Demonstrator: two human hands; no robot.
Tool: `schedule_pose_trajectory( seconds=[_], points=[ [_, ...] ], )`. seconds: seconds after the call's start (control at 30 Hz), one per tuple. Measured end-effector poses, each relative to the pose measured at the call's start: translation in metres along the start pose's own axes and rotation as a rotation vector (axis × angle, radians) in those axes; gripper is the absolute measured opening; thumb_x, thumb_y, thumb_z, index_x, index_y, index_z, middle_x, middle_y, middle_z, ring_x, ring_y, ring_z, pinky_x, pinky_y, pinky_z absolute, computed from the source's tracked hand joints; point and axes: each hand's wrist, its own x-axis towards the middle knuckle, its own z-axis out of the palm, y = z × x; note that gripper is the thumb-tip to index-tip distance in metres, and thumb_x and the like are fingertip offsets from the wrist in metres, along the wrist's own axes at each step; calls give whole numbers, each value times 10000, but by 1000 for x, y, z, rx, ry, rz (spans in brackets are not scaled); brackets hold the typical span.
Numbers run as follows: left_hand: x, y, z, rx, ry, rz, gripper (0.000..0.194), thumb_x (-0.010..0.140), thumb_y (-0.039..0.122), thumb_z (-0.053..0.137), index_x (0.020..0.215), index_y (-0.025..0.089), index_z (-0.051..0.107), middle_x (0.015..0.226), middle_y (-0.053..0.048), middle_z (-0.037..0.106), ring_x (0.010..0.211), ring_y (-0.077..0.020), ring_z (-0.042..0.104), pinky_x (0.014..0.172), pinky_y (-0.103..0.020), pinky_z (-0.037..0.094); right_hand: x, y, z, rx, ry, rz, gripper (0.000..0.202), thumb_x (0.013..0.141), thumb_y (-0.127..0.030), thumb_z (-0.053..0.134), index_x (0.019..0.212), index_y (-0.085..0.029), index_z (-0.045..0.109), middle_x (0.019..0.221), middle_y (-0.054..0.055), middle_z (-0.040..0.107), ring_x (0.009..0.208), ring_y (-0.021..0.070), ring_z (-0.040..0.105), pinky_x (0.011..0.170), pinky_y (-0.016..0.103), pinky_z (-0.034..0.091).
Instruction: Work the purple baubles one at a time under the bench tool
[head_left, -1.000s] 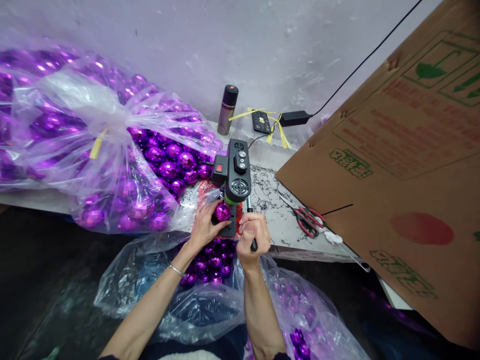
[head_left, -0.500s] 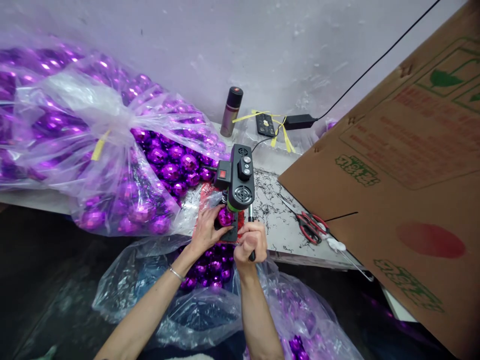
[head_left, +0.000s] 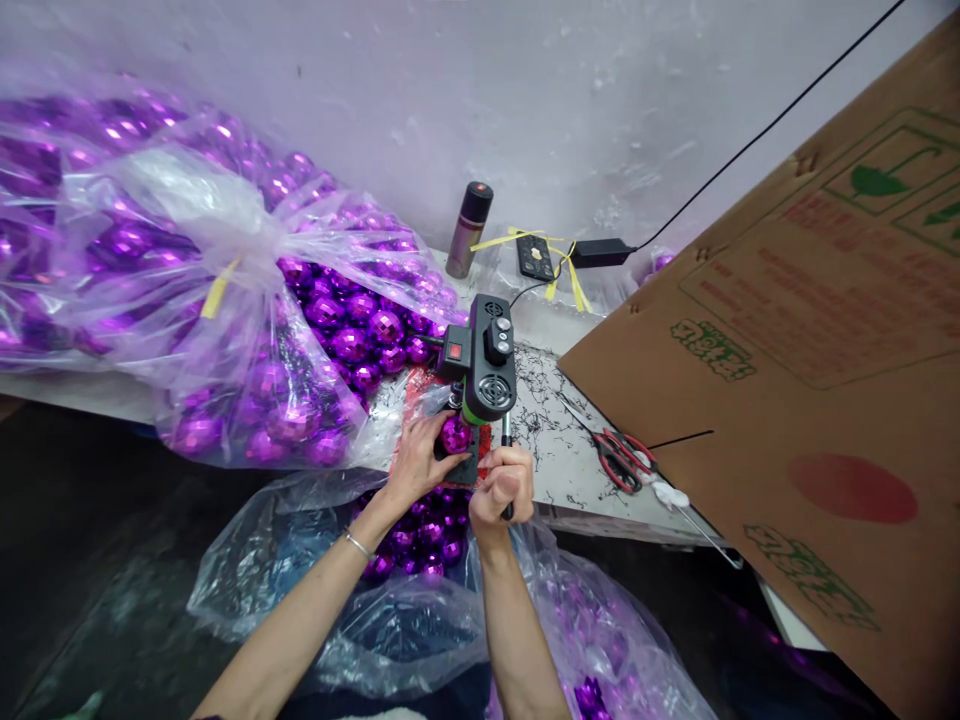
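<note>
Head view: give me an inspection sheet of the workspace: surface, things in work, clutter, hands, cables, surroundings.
Surface: white worktop, strewn with thin black scraps.
Things in work: purple ball at the green-banded end of the black machine; metal lever at the machine's right in the picture.
Clutter: red-and-black scissors beside the cardboard box; dark-capped bottle near the wall.
Hands: left hand grips the ball; right hand is closed around the lever.
Cables: black cable runs up right from the black adapter.
Surroundings: tied plastic bag of purple balls at left; second plastic bag with more balls in front.
</note>
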Motion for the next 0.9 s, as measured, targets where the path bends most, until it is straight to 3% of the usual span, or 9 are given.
schedule_pose_trajectory(
  seconds=[0.23, 0.4, 0.57, 0.73, 0.83, 0.9],
  points=[
    [-1, -1, 3, -22, 16, 22, 583, 917, 414, 806, 1427, 209, 613, 1347, -157, 753, 1274, -358, 708, 1125, -558, 524, -4, 5, 10, 53, 109, -3, 430, 1119, -275, 329, 706, -238, 444, 714, -51, 517, 588, 118, 578, 823, 387, 549],
    [0, 0, 3, -37, 18, 25, 592, 914, 399, 811, 1438, 212, 609, 1345, -165, 753, 1282, -365, 709, 1151, -594, 502, -9, 10, 12, 30, 76, -81, 443, 1117, -283, 356, 685, -233, 441, 711, -39, 546, 584, 122, 585, 754, 360, 550],
    [4, -1, 4, -46, 5, 26, 646, 884, 397, 850, 1451, 217, 599, 1380, -177, 734, 1295, -377, 705, 1129, -595, 529, 21, -7, 2, 54, 65, 63, 435, 1101, -278, 437, 669, -237, 464, 662, -36, 521, 578, 123, 532, 569, 287, 431],
    [-31, -6, -4, -17, 40, 103, 632, 934, 367, 795, 1492, 214, 540, 1393, -183, 723, 1322, -366, 700, 1159, -607, 524, 54, -30, -8, 32, -21, 159, 409, 1096, -283, 489, 692, -227, 528, 665, -26, 543, 606, 120, 538, 581, 286, 423],
    [-58, -6, -16, 1, 43, 168, 806, 900, 496, 826, 1560, 200, 471, 1461, -211, 682, 1378, -388, 667, 1173, -604, 529, 50, -30, -9, 27, -42, 117, 382, 1092, -268, 495, 717, -222, 554, 662, -27, 547, 615, 123, 546, 595, 288, 431],
    [-55, -3, -25, 1, 79, 166, 768, 943, 529, 766, 1572, 199, 473, 1518, -213, 646, 1422, -376, 636, 1179, -576, 536, 41, -26, -8, 41, -40, 96, 390, 1089, -239, 482, 703, -224, 532, 662, -27, 548, 628, 124, 557, 596, 283, 430]
  ],
)
